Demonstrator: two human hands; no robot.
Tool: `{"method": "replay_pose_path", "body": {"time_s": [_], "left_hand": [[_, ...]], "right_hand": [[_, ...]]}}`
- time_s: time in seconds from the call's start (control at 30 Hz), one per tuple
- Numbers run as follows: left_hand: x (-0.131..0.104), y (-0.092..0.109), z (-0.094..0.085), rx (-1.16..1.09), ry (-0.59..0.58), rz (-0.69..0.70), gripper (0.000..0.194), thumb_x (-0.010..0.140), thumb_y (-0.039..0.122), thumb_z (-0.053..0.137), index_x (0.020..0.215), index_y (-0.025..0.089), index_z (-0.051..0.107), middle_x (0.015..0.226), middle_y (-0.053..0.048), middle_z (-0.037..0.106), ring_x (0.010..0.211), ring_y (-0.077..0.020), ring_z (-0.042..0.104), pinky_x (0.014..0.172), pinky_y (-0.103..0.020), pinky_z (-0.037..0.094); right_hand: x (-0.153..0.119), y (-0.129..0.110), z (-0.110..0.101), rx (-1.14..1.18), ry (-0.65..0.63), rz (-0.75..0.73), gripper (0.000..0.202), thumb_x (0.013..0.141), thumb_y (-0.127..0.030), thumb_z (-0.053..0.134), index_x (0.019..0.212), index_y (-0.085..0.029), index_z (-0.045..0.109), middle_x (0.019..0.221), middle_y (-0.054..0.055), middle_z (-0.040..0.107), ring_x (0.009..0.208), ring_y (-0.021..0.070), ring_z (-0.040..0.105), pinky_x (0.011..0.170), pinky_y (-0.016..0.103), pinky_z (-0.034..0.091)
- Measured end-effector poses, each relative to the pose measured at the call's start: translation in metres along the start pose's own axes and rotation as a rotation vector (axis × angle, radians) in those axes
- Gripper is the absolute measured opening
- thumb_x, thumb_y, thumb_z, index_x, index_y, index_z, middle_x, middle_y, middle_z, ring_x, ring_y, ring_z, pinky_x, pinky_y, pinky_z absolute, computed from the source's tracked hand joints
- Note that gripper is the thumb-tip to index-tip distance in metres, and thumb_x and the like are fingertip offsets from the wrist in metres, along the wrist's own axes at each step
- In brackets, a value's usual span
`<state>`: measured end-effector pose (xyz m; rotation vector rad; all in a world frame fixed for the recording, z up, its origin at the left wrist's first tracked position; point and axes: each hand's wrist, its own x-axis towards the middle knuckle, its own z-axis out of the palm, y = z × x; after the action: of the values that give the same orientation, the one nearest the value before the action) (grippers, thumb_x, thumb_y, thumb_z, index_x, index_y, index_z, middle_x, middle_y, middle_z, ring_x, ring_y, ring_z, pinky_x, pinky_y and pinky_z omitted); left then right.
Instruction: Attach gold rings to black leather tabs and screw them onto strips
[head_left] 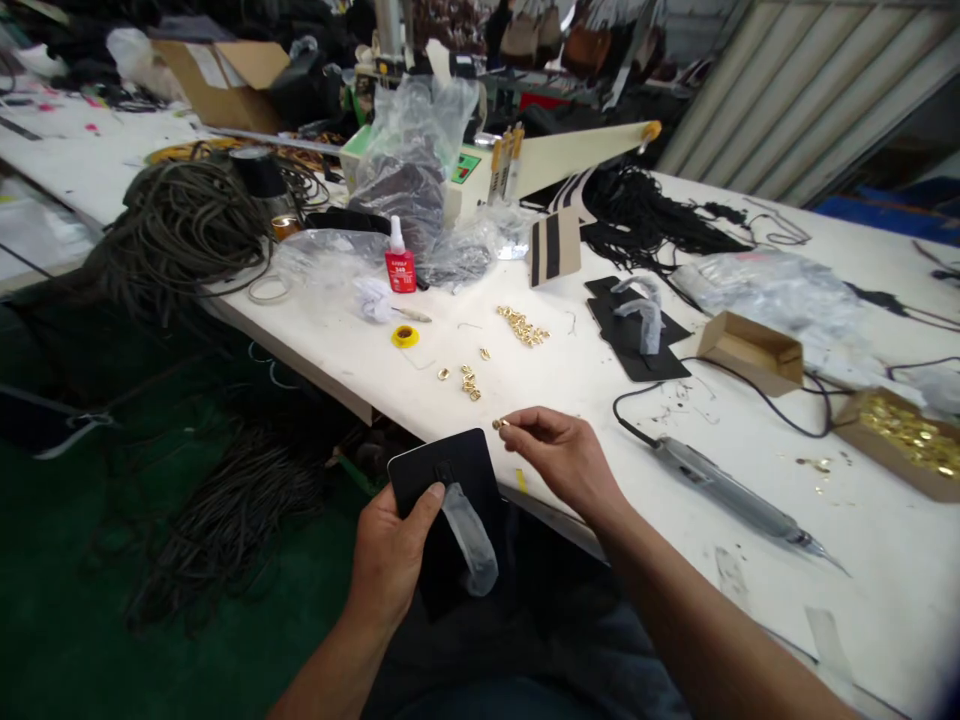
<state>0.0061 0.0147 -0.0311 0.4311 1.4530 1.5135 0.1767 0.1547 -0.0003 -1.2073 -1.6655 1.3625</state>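
Observation:
My left hand (397, 540) grips a black panel (480, 465) by its left side, thumb on top near a strap wrapped in clear plastic (469, 540). Between the thumb and fingers of my right hand (559, 450) is a small gold metal piece (499, 425), just above the panel's upper right corner. Beyond it on the white table lie a small group of gold pieces (470, 383) and a larger pile (523, 327). Similar black panels (630, 335) with a plastic-wrapped strap rest farther right.
A grey electric screwdriver (735, 495) with a black cable lies at right, near two cardboard boxes (750, 350), (900, 440). A red glue bottle (400, 265), yellow tape roll (405, 336), plastic bags and dark cord coils (187, 220) stand at left and behind.

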Motion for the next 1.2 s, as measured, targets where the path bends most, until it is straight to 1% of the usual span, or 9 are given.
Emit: {"method": "replay_pose_path", "body": {"time_s": [0.1, 0.23, 0.37, 0.5, 0.6, 0.77, 0.93, 1.07, 1.2], "left_hand": [[-0.007, 0.006, 0.006, 0.135, 0.003, 0.060, 0.049, 0.082, 0.045, 0.084, 0.121, 0.015, 0.076, 0.104, -0.007, 0.083, 0.090, -0.0253, 0.079, 0.083, -0.035, 0.063], [-0.023, 0.016, 0.018, 0.347, 0.013, 0.147, 0.049, 0.081, 0.046, 0.084, 0.119, 0.014, 0.078, 0.099, -0.006, 0.084, 0.087, -0.0257, 0.079, 0.077, -0.032, 0.064], [-0.043, 0.019, 0.032, 0.469, 0.015, 0.248, 0.046, 0.082, 0.044, 0.083, 0.117, 0.015, 0.079, 0.103, -0.007, 0.084, 0.094, -0.0273, 0.079, 0.083, -0.034, 0.064], [-0.059, 0.015, 0.043, 0.525, 0.020, 0.309, 0.044, 0.083, 0.044, 0.081, 0.117, 0.016, 0.080, 0.102, -0.006, 0.084, 0.092, -0.0266, 0.079, 0.083, -0.035, 0.064], [-0.069, 0.012, 0.051, 0.542, 0.004, 0.316, 0.045, 0.083, 0.045, 0.082, 0.118, 0.016, 0.080, 0.103, -0.006, 0.084, 0.092, -0.0265, 0.079, 0.083, -0.034, 0.064], [-0.082, 0.008, 0.063, 0.578, -0.018, 0.336, 0.043, 0.083, 0.045, 0.081, 0.116, 0.016, 0.080, 0.103, -0.006, 0.084, 0.091, -0.0262, 0.079, 0.081, -0.033, 0.063], [-0.091, 0.004, 0.073, 0.671, -0.068, 0.457, 0.035, 0.087, 0.043, 0.078, 0.111, 0.018, 0.081, 0.103, -0.004, 0.083, 0.090, -0.0238, 0.078, 0.083, -0.031, 0.061], [-0.097, 0.003, 0.078, 0.712, -0.082, 0.506, 0.031, 0.087, 0.041, 0.078, 0.109, 0.019, 0.081, 0.102, -0.004, 0.083, 0.087, -0.0226, 0.076, 0.082, -0.029, 0.060], [-0.103, 0.003, 0.082, 0.773, -0.106, 0.603, 0.025, 0.090, 0.038, 0.076, 0.106, 0.020, 0.081, 0.098, -0.003, 0.082, 0.084, -0.0205, 0.075, 0.079, -0.027, 0.058]], "right_hand": [[-0.047, -0.010, 0.013, 0.045, -0.042, 0.015, 0.020, 0.088, -0.041, 0.076, 0.089, -0.021, 0.080, 0.081, 0.001, 0.078, 0.071, 0.0163, 0.068, 0.066, 0.027, 0.051], [-0.079, -0.006, 0.023, -0.021, 0.036, -0.083, 0.010, 0.090, -0.030, 0.074, 0.084, -0.024, 0.079, 0.082, 0.000, 0.078, 0.074, 0.0173, 0.071, 0.070, 0.028, 0.053], [-0.093, 0.001, 0.019, -0.100, 0.156, -0.189, 0.009, 0.089, -0.023, 0.073, 0.082, -0.026, 0.078, 0.080, -0.001, 0.077, 0.074, 0.0176, 0.071, 0.071, 0.030, 0.053], [-0.109, 0.002, 0.008, -0.104, 0.238, -0.271, 0.007, 0.090, -0.023, 0.072, 0.086, -0.026, 0.077, 0.082, 0.000, 0.076, 0.076, 0.0179, 0.071, 0.074, 0.031, 0.054], [-0.121, 0.002, -0.001, -0.062, 0.247, -0.318, 0.008, 0.092, -0.023, 0.069, 0.090, -0.026, 0.076, 0.086, 0.002, 0.077, 0.079, 0.0184, 0.071, 0.076, 0.031, 0.055], [-0.136, 0.006, -0.016, 0.000, 0.257, -0.334, 0.009, 0.093, -0.022, 0.069, 0.086, -0.025, 0.075, 0.086, 0.001, 0.076, 0.079, 0.0172, 0.071, 0.077, 0.030, 0.055], [-0.146, 0.009, -0.029, 0.027, 0.290, -0.315, 0.009, 0.093, -0.026, 0.072, 0.084, -0.025, 0.074, 0.083, 0.001, 0.076, 0.076, 0.0171, 0.071, 0.074, 0.030, 0.054], [-0.152, 0.011, -0.035, 0.018, 0.320, -0.360, 0.010, 0.094, -0.025, 0.071, 0.086, -0.024, 0.074, 0.084, 0.001, 0.077, 0.077, 0.0167, 0.071, 0.075, 0.030, 0.054], [-0.156, 0.013, -0.040, -0.053, 0.331, -0.426, 0.011, 0.095, -0.024, 0.069, 0.086, -0.024, 0.074, 0.082, 0.002, 0.076, 0.076, 0.0166, 0.068, 0.074, 0.030, 0.052]]}}
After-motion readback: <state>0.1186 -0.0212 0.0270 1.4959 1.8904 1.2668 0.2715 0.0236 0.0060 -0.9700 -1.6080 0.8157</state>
